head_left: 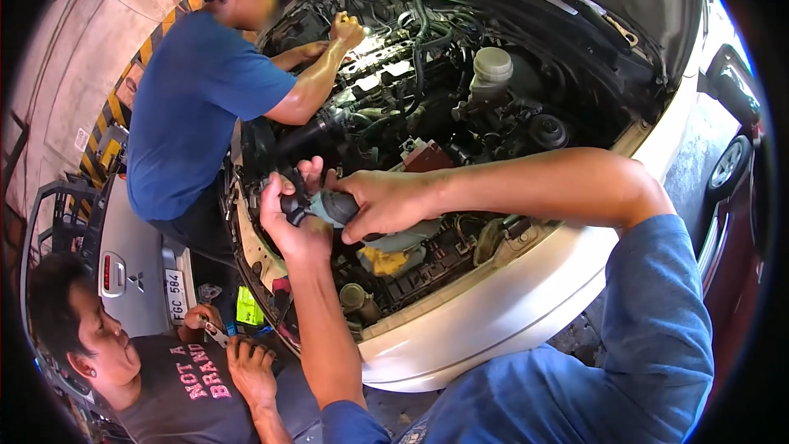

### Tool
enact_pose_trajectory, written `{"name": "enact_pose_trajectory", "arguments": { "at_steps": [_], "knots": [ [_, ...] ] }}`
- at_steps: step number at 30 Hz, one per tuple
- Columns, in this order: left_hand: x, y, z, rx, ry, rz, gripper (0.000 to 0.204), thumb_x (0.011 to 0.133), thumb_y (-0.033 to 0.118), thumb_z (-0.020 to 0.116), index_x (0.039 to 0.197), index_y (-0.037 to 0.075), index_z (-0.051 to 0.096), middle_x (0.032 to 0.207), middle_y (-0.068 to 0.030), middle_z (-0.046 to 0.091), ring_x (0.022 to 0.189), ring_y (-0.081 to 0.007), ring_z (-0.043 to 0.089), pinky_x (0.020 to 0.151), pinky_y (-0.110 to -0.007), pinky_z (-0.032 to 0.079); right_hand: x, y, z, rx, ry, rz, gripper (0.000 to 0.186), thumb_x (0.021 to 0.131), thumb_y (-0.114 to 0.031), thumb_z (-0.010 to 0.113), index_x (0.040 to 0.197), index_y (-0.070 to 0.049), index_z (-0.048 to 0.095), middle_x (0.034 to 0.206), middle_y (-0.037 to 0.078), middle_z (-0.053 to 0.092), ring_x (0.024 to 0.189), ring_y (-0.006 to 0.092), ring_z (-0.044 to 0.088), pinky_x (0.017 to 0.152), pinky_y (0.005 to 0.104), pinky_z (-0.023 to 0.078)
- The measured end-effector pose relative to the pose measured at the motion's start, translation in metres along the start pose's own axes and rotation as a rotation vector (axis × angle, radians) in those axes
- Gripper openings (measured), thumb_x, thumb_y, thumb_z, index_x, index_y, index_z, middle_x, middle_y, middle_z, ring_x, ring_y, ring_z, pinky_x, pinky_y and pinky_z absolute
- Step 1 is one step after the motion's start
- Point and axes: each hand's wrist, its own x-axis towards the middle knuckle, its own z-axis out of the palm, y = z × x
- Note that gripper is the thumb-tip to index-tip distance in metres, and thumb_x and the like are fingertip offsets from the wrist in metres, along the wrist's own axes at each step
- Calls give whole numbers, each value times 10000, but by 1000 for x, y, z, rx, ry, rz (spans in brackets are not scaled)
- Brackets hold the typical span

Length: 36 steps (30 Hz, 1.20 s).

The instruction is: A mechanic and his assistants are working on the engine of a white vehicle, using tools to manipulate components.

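Over the front of an open engine bay, both my hands work close together. My left hand [297, 226], palm up with its fingers curled, closes round a black rounded part [293, 204], whose exact kind I cannot make out. From the right, my right hand [390, 200] grips a grey-green piece [334, 207] that looks like a rag, pressed against the black part. Where the two pieces meet is partly hidden by my fingers. Just below my right hand lie a pale rounded container [411, 237] and a yellow cloth [383, 261].
The engine [374, 78] is lit beyond my hands, with a white-capped reservoir [491, 66] to its right. A co-worker in a blue shirt [193, 115] leans in at the far left. Another person [156, 378], near left, holds a metal tool [216, 333]. The raised hood [625, 0] hangs above.
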Motion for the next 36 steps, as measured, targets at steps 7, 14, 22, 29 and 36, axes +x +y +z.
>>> {"name": "enact_pose_trajectory", "arguments": {
  "at_steps": [7, 14, 22, 29, 36],
  "knots": [
    [-3, -14, 12, 102, 88, 43, 180, 876, 239, 573, 802, 110, 473, 966, -143, 623, 1024, -357, 603, 950, -468, 443, 6, -11, 6, -673, 333, -47, 334, 720, -161, 700, 944, -9, 505, 779, 215, 647, 785, 433, 632, 675, 490, 493],
    [-3, -12, 8, 78, 60, -39, 220, 889, 261, 564, 760, 110, 471, 936, -149, 631, 1043, -345, 599, 952, -465, 438, 5, 16, -9, 38, -34, -19, 352, 727, -181, 736, 984, 2, 578, 833, 112, 642, 781, 215, 633, 712, 375, 488],
    [0, -18, 5, 78, -44, 19, 218, 915, 262, 523, 763, 118, 463, 962, -161, 630, 1047, -353, 595, 957, -473, 433, 9, 4, 2, -374, 231, -132, 363, 721, -178, 691, 1002, 7, 558, 826, 194, 647, 791, 334, 647, 705, 426, 510],
    [3, -21, -3, 140, 58, 51, 209, 910, 247, 524, 763, 114, 457, 935, -165, 636, 1044, -355, 592, 974, -479, 419, 2, 14, -10, -520, 147, -169, 357, 744, -170, 703, 1009, -9, 526, 775, 168, 644, 741, 335, 658, 673, 425, 496],
    [-2, -18, 0, 59, -98, 32, 242, 910, 256, 514, 731, 104, 456, 924, -184, 637, 1054, -367, 591, 977, -475, 416, 6, 11, 2, 115, -40, 91, 256, 757, -132, 720, 937, 0, 592, 783, 24, 592, 725, 111, 554, 657, 288, 455]
  ]
}}
